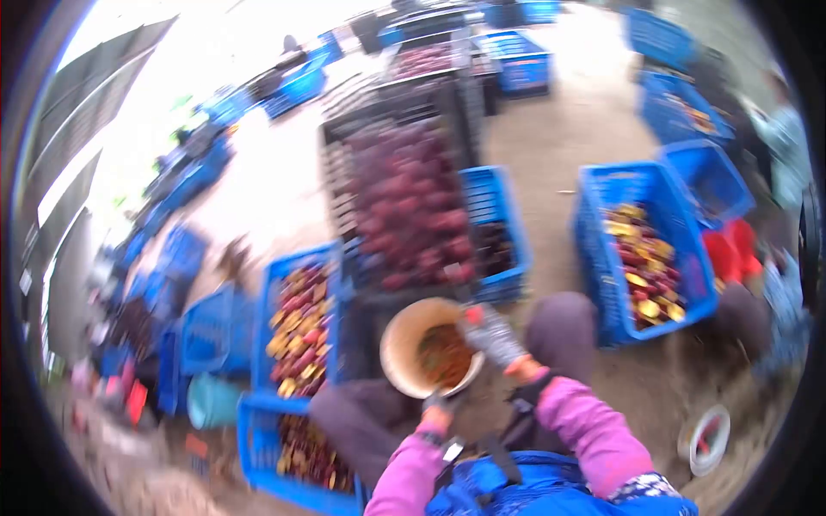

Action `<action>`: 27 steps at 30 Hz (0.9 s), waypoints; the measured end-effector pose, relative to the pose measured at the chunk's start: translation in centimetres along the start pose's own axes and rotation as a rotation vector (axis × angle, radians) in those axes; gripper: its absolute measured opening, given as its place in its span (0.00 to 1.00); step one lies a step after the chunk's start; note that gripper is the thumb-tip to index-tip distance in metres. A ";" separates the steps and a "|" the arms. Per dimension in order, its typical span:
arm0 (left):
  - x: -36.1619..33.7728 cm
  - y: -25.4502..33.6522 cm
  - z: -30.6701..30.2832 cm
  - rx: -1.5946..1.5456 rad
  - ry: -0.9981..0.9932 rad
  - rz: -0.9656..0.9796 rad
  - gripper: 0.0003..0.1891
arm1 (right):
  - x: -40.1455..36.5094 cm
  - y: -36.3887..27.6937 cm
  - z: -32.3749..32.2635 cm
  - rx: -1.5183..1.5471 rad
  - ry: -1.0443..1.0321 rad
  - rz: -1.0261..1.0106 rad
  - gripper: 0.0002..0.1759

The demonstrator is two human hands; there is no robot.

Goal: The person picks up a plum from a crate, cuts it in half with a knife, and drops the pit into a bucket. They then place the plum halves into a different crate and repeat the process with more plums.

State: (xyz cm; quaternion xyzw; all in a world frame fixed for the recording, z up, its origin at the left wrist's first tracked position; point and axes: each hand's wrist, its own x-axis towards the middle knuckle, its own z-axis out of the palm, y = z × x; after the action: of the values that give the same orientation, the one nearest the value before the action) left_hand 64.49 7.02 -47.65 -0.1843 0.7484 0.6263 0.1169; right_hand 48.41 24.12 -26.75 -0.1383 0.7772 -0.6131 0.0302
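Opening upward, the bucket is gripped by the left hand; right hand blurred, grasp unclear.

We see bucket tan w/ red-brown contents; crates left & right of it blue, fruit inside red-yellow; our sleeves pink, glove on right hand grey.

Dirt floor, blue crates of red-yellow fruit on it, dark rack of purple fruit, roll of tape, teal bucket
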 end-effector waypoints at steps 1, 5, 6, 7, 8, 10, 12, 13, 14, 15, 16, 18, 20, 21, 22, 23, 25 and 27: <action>-1.9 4.3 0.0 0.412 -0.040 0.089 0.29 | 0.1 -0.5 -0.2 -0.040 0.035 -0.083 0.06; -4.2 15.2 -1.8 -1.130 -0.108 -0.718 0.20 | 0.1 -0.6 1.3 0.242 -0.036 0.089 0.06; -6.2 17.5 -3.3 -1.192 -0.168 -0.576 0.18 | -0.1 -1.4 1.4 0.304 -0.089 0.208 0.07; -8.5 21.2 -5.1 -1.154 -0.143 -0.291 0.16 | 0.0 -0.9 1.8 0.286 -0.106 0.230 0.08; -10.8 24.2 -8.0 -1.098 -0.113 -0.016 0.13 | -0.2 -1.3 2.0 0.288 -0.133 0.318 0.06; -14.7 24.4 -15.2 -0.885 0.136 0.231 0.07 | -0.6 -3.7 1.8 0.322 -0.209 0.395 0.07; -21.1 22.9 -20.7 0.369 0.690 0.435 0.10 | -0.1 -1.3 2.6 0.328 -0.274 0.239 0.06; -23.6 19.1 -24.3 -0.179 0.612 0.501 0.09 | -0.1 -1.7 2.6 0.305 -0.290 0.237 0.05; -25.1 13.9 -28.3 -0.723 0.498 0.564 0.10 | -0.6 -4.8 2.4 0.204 -0.296 0.319 0.06; -26.9 9.6 -31.3 -0.476 0.835 0.183 0.16 | -1.0 -6.4 2.3 0.178 -0.297 0.389 0.07; -28.4 5.2 -33.5 -0.207 1.120 -0.221 0.22 | -1.1 -7.2 2.6 0.147 -0.292 0.460 0.09; -31.5 -4.9 -35.2 0.223 1.433 -0.520 0.36 | -0.8 -6.4 3.7 0.102 -0.269 0.386 0.11; -32.5 -0.7 -31.7 0.265 1.536 -1.099 0.38 | -1.5 -9.2 4.7 0.147 -0.277 0.373 0.12; -33.1 -3.1 -31.9 0.254 1.516 -1.114 0.38 | -1.3 -10.2 5.1 0.133 -0.308 0.334 0.12; -34.2 -6.3 -32.0 0.036 1.430 -0.972 0.38 | -1.1 -10.8 5.8 0.120 -0.337 0.294 0.13; -35.1 -8.8 -31.8 -0.176 1.335 -0.825 0.38 | 0.1 -8.4 6.4 0.156 -0.321 0.202 0.13; -35.4 -11.9 -30.7 -0.347 1.327 -0.681 0.38 | -0.2 -13.0 8.0 0.077 -0.361 0.259 0.13; -35.1 -10.7 -29.9 -0.463 1.319 -0.517 0.35 | -0.8 -16.5 10.3 0.051 -0.351 0.288 0.13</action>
State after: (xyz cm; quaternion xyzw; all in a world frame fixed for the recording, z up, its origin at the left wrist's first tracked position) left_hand 102.40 -19.30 -37.40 -0.7120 0.4451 0.4798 -0.2547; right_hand 54.32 11.15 -13.51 -0.1297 0.7561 -0.5883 0.2556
